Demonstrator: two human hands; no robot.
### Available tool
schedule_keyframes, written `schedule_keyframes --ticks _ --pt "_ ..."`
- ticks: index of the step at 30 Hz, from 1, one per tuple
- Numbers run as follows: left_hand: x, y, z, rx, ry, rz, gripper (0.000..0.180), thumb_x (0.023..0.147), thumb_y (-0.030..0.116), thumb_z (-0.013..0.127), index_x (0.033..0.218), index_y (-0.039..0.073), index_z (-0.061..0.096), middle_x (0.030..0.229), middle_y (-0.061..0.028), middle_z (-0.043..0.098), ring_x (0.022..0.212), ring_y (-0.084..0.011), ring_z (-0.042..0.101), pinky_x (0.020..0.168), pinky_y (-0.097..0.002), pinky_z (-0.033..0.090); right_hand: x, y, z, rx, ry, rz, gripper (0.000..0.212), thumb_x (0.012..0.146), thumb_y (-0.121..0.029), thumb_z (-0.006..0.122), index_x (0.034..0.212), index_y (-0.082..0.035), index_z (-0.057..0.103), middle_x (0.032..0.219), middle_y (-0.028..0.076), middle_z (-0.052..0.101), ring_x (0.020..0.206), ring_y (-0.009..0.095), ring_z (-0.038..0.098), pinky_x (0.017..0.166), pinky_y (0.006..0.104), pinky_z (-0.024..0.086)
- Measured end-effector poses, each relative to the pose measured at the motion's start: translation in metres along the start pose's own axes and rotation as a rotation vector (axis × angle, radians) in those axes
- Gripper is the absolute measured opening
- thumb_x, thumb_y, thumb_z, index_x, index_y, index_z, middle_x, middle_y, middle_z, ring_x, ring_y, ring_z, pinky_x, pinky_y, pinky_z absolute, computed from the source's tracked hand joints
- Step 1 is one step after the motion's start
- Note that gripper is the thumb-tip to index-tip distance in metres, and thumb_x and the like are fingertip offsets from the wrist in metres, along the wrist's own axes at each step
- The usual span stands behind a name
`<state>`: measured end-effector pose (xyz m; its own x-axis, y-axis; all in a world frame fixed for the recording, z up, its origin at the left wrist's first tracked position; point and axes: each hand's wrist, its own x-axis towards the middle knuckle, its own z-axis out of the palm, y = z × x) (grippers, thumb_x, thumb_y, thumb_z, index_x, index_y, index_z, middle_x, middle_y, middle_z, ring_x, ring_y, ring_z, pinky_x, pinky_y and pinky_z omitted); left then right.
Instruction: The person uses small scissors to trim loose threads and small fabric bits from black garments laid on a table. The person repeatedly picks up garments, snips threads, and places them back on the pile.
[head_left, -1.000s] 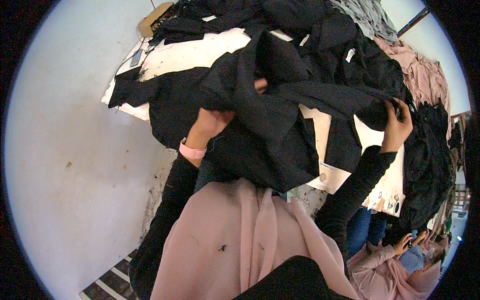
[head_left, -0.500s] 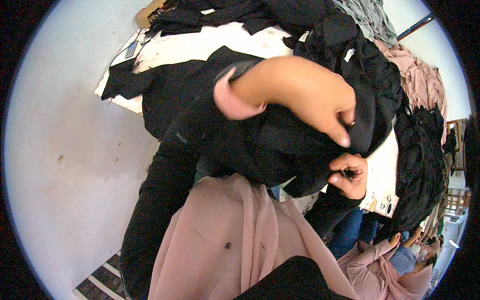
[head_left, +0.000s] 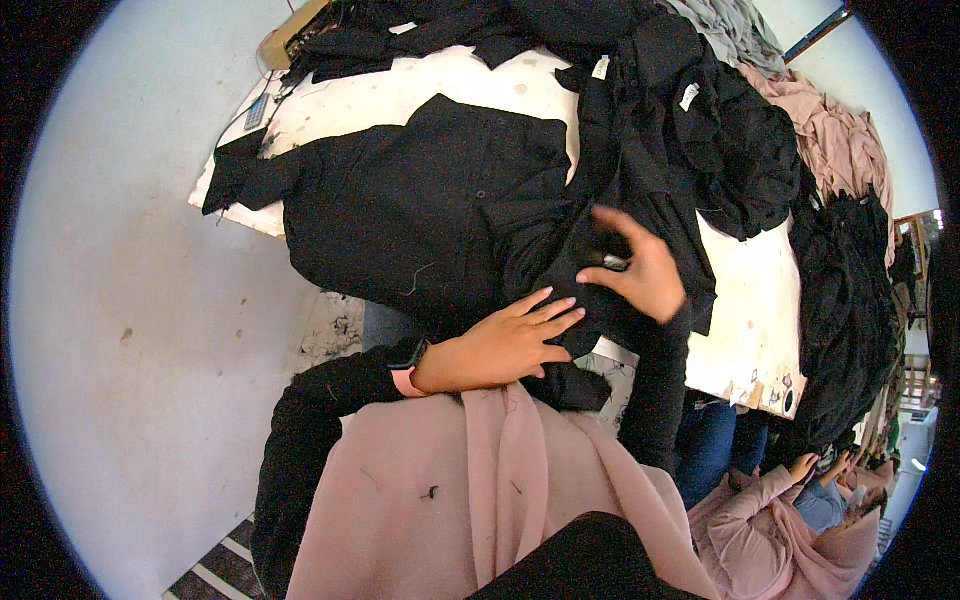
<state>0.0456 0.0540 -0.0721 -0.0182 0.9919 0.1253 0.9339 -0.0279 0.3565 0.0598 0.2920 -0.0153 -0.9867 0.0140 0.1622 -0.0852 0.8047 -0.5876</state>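
A black button-front shirt [head_left: 390, 200] is spread over the white table, bunched toward its right part. My left hand [head_left: 500, 343] lies flat on its near edge, fingers spread, holding nothing. Above the bunched cloth is my right hand [head_left: 645, 280], slightly blurred, with thumb and forefinger apart and the other fingers curled. A small pale, shiny piece [head_left: 615, 262] shows inside its curl; I cannot make out its kind. A loose thread [head_left: 420, 277] lies on the shirt.
Black garments with white labels are heaped at the far side [head_left: 640, 60] and right [head_left: 845, 330]. Pink cloth [head_left: 835, 130] and grey cloth [head_left: 730, 35] lie at the far right. The white table [head_left: 745, 330] ends at a pale wall [head_left: 150, 250] on the left. Another person [head_left: 770, 540] sits at lower right.
My left hand has swung from the right, over the cloth, back to the near edge and lies flat. My right hand has moved up and left. The shirt now lies more spread out.
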Motion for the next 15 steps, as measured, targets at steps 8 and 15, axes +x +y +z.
schedule_keyframes --ticks 8,15 --pt "-0.016 -0.007 0.028 -0.003 0.134 -0.016 0.026 0.082 0.027 0.067 0.107 0.019 0.066 0.155 -0.0134 0.037 0.145 -0.0302 0.032 0.119 -0.0532 0.023 -0.025 0.035 -0.082 0.162 0.199 0.355 0.026 0.081 -0.013 0.078 0.103 -0.001 0.071 0.097 0.009 0.073 0.096 0.021 0.067 0.085 0.0325 0.053" --pt "-0.013 -0.010 0.009 0.151 0.210 0.127 0.048 0.080 0.020 0.060 0.128 0.027 0.064 0.149 -0.0042 0.048 0.141 -0.0247 0.041 0.116 -0.0490 0.031 -0.029 0.047 -0.007 -0.072 -0.251 0.268 0.044 0.075 -0.014 0.084 0.113 -0.002 0.068 0.102 0.011 0.070 0.096 0.019 0.065 0.089 0.0303 0.048"
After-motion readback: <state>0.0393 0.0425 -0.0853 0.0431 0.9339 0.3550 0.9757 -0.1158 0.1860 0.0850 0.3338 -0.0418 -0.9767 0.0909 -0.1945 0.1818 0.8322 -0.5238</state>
